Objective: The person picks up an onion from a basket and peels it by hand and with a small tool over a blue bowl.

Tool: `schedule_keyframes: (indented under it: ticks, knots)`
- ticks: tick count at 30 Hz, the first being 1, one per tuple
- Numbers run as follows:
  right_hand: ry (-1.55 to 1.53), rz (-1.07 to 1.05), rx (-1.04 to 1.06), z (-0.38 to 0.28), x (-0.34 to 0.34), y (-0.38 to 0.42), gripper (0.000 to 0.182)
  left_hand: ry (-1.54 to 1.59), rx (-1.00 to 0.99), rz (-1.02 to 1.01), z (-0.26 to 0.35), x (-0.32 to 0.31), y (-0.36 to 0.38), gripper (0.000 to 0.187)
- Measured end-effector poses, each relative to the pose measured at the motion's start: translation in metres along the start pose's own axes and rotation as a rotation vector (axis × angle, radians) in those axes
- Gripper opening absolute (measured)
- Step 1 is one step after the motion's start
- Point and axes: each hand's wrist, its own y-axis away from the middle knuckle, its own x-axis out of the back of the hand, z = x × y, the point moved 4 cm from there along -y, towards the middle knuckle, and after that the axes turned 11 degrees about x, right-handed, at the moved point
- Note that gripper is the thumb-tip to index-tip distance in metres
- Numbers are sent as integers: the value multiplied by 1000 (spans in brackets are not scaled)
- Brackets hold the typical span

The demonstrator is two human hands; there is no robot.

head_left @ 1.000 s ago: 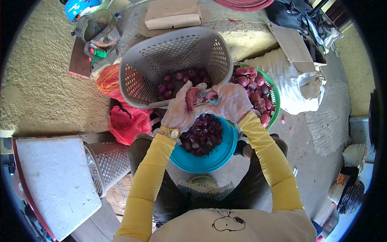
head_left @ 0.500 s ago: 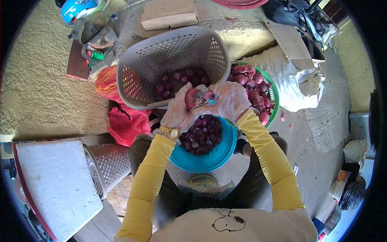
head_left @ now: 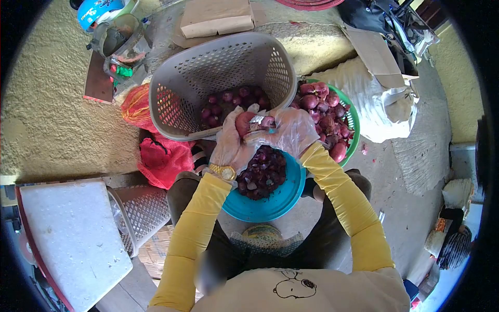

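Note:
My left hand (head_left: 231, 143), in a clear plastic glove, is closed around a red onion (head_left: 243, 124). My right hand (head_left: 296, 130), gloved the same way, grips a small tool with a shiny metal part (head_left: 257, 123) and a bit of blue, held against the onion; fingers and plastic hide most of it. Below both hands sits a blue basin (head_left: 270, 211) with dark purple onion skins (head_left: 262, 174). Just beyond them a grey perforated basket (head_left: 223, 65) leans toward me, with several red onions (head_left: 244, 92) inside. Beside my right hand, a green basket (head_left: 356, 120) is heaped with unpeeled onions (head_left: 328, 112).
A red mesh sack (head_left: 163, 161) lies left of the basin. Farther left are another perforated basket (head_left: 145, 208) and a white foam board (head_left: 73, 239). A white sack (head_left: 358, 88) and cardboard (head_left: 377, 57) lie at the right. Another person (head_left: 455, 247) is at the far right edge.
My hands have come slightly closer together, still around the onion. The shiny part of the tool has turned and shows more clearly. The baskets and basin stay where they were.

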Motion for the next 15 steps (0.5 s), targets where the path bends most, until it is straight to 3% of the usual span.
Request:
schedule_keyframes:
  ticks: [4, 7, 9, 12, 15]
  knots:
    - [-14, -28, -50, 4, -6, 1, 61, 96, 3, 7, -1, 15, -10, 40]
    - [-36, 36, 32, 1, -3, -1, 60, 150, 54, -93, -2, 7, -8, 40]
    - [-53, -125, -23, 4, 5, -3, 60, 32, 28, 57, -3, -2, -5, 40]
    - [-94, -52, 93, 10, 11, -5, 71, -41, 76, 31, 4, -22, 1, 40]
    - [-64, 3, 172, 8, 12, -5, 71, -158, 88, 57, 8, -28, 7, 39]
